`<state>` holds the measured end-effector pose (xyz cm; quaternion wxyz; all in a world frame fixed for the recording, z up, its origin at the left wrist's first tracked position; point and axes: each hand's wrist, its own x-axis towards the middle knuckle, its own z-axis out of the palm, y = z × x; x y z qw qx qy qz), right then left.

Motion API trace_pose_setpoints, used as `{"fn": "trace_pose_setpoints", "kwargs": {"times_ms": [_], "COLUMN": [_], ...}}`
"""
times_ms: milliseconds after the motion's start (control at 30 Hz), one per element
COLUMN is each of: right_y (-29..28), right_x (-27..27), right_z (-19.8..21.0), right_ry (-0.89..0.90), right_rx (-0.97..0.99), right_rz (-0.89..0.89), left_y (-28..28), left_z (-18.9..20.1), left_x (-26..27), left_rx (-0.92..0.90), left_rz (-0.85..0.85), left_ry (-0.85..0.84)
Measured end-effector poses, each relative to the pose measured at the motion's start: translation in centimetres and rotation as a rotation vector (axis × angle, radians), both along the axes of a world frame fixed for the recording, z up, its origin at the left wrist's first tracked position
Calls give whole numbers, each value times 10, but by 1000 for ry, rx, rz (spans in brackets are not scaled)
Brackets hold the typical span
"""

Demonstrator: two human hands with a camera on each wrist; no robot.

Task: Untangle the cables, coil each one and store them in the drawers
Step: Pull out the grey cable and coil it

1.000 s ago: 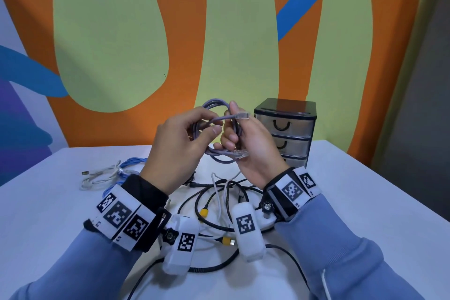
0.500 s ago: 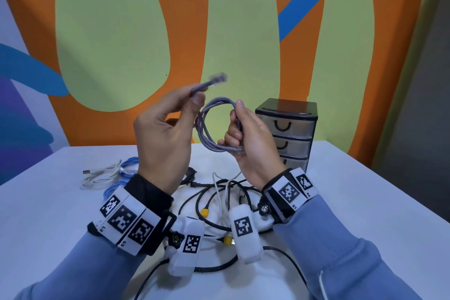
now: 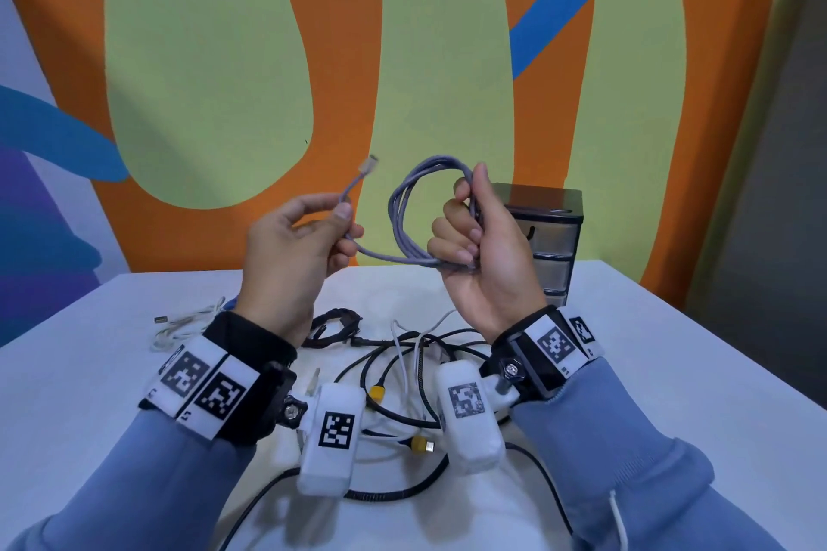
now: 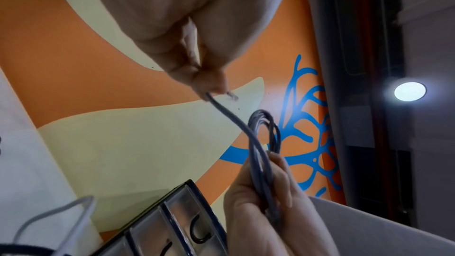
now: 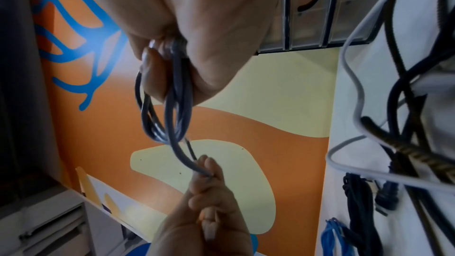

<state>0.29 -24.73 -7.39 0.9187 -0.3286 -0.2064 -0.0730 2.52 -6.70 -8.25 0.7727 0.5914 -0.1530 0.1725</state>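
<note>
Right hand (image 3: 481, 246) grips a nearly coiled grey cable (image 3: 414, 215); left hand (image 3: 291, 251) pinches its loose end. Below the hands, tangled cables (image 3: 402, 376) remain; drawers (image 3: 552, 246) shut.

The drawers (image 3: 549, 237) are partly hidden behind the right hand (image 3: 485, 255); the blue cable (image 5: 337, 238) is cut off.

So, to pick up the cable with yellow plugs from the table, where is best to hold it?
Probably the yellow-plug cable is best pinched on the black cord just behind one yellow plug, coming from above. It lies flat among the other cables, and the plug end lies exposed.
</note>
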Motion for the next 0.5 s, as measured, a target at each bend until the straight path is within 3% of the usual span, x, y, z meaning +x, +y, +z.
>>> {"fn": "trace_pose_setpoints", "kwargs": {"times_ms": [167,300,500], "right_y": [0,3,3], "right_x": [-2,1,4], "right_z": [-1,-6,-8], "right_ry": [8,68,150], "right_rx": [-111,-185,-166], "right_rz": [14,18,-17], "left_y": [0,-4,-13], "left_z": [-3,-3,5], "left_x": [1,-6,-17], "left_rx": [218,332,207], "left_rz": [-136,-188,-193], "left_ry": [28,-49,-158]}}
